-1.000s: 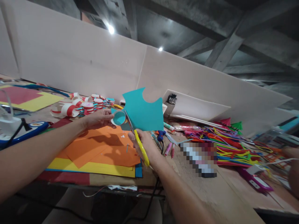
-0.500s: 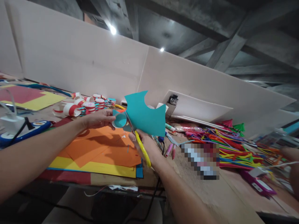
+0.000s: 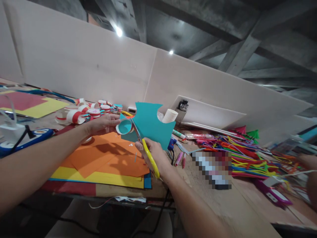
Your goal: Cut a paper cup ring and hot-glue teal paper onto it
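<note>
My left hand (image 3: pixel 106 124) is closed on a small white paper cup (image 3: pixel 118 129), whose round teal end faces me. A sheet of teal paper (image 3: pixel 153 129) stands up beside and behind the cup, with a curved notch in its upper right edge. My right hand (image 3: pixel 155 150) is closed round the yellow handles of a pair of scissors (image 3: pixel 151 162). The scissor blades point up and left, along the teal paper close to the cup's right side. Whether the cup is joined to the sheet I cannot tell.
Orange sheets (image 3: pixel 99 157) lie over yellow sheets (image 3: pixel 119 180) below my hands. Red-and-white paper cups (image 3: pixel 75 116) stand behind my left hand. Stacked cups (image 3: pixel 170 115), markers (image 3: pixel 178 159), pipe cleaners (image 3: pixel 250 162) and a purple device (image 3: pixel 274 194) lie rightward. Another person's hand (image 3: pixel 308 165) shows at the right edge.
The teal sheet has tilted clockwise and dropped slightly, uncovering more of the stacked cups behind it. Both my hands keep their holds; the left hand and cup have shifted slightly left.
</note>
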Demonstrator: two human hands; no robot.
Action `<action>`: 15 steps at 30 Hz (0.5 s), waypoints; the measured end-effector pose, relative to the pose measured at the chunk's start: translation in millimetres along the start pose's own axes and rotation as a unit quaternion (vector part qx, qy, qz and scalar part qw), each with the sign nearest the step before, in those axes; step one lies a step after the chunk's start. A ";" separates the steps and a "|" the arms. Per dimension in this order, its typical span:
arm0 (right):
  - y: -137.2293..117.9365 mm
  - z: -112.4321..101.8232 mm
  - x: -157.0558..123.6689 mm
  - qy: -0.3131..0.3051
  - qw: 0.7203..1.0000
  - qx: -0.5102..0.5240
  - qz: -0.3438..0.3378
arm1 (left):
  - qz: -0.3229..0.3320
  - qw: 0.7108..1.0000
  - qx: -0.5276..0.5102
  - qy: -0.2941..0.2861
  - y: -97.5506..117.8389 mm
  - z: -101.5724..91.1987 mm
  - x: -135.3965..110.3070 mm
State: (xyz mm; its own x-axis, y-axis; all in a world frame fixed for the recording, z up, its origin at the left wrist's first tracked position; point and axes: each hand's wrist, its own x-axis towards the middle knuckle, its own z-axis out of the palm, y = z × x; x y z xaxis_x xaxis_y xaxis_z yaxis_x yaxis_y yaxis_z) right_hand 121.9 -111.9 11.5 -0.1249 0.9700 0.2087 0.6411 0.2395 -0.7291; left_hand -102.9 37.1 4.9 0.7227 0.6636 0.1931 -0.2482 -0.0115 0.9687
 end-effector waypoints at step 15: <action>3.9 2.1 2.8 0.013 1.000 -0.019 0.003 | -0.016 0.998 0.029 0.062 2.7 5.3 -0.6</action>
State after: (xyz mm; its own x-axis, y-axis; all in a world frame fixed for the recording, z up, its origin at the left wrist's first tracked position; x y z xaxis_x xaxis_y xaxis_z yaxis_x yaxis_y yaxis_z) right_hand 122.5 -108.2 8.0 -0.1022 0.9698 0.2214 0.6702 0.2316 -0.7051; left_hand -100.6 32.7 8.2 0.6437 0.7517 0.1436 -0.1851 -0.0291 0.9823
